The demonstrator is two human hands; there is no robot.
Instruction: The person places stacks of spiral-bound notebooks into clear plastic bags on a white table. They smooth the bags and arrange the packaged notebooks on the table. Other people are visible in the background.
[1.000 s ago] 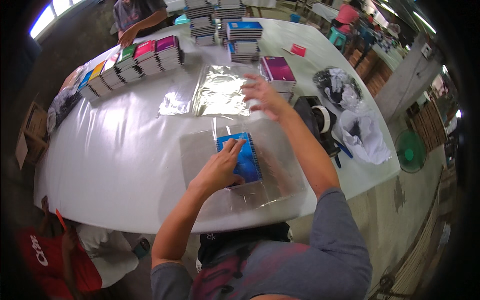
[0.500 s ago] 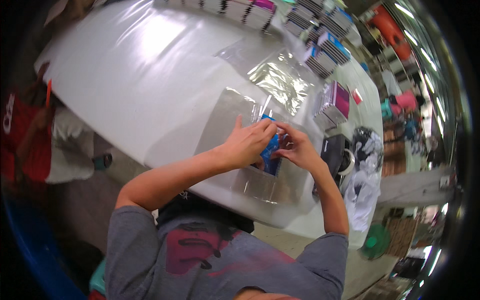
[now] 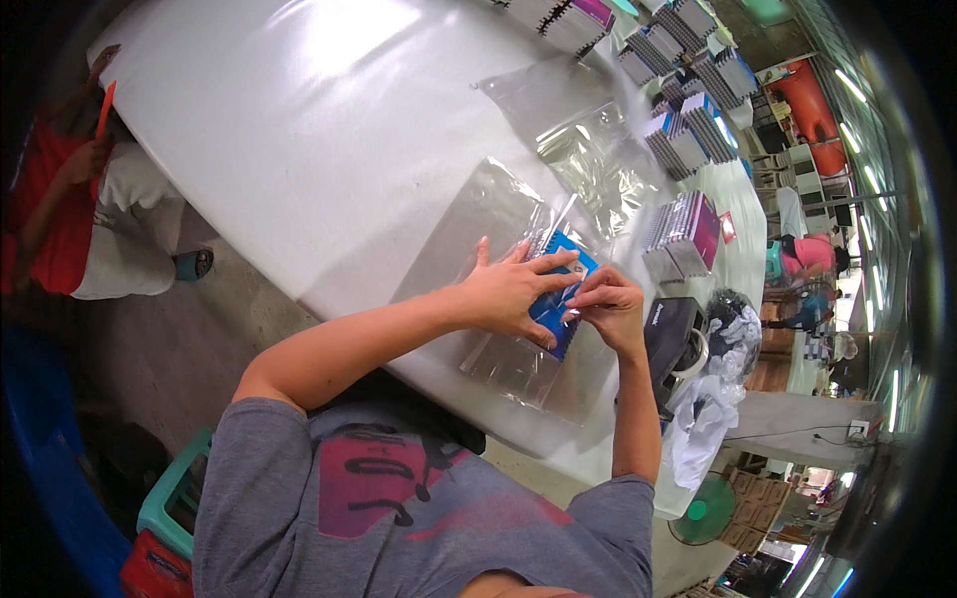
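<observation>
A blue spiral-bound notebook (image 3: 565, 317) lies on clear plastic on the white table, with shiny film around its edges. My left hand (image 3: 510, 294) rests across it, fingers spread and flat, the thumb near its lower edge. At the notebook's right edge my right hand (image 3: 610, 307) has thumb and fingertips pinched together; what is between them is too small to make out. Clear plastic sheets (image 3: 469, 224) lie under and beside the notebook, and crinkled clear plastic (image 3: 598, 164) lies just beyond it.
To the right stand a purple-covered notebook stack (image 3: 686, 237), a black tape dispenser (image 3: 673, 334) and a white plastic bag (image 3: 703, 414). More notebook stacks (image 3: 693, 135) line the far right. Someone in red (image 3: 65, 204) is beyond the table's left edge.
My left hand has flattened and spread over the notebook. My right fingers have closed into a pinch at its right edge. The whole view has shifted slightly.
</observation>
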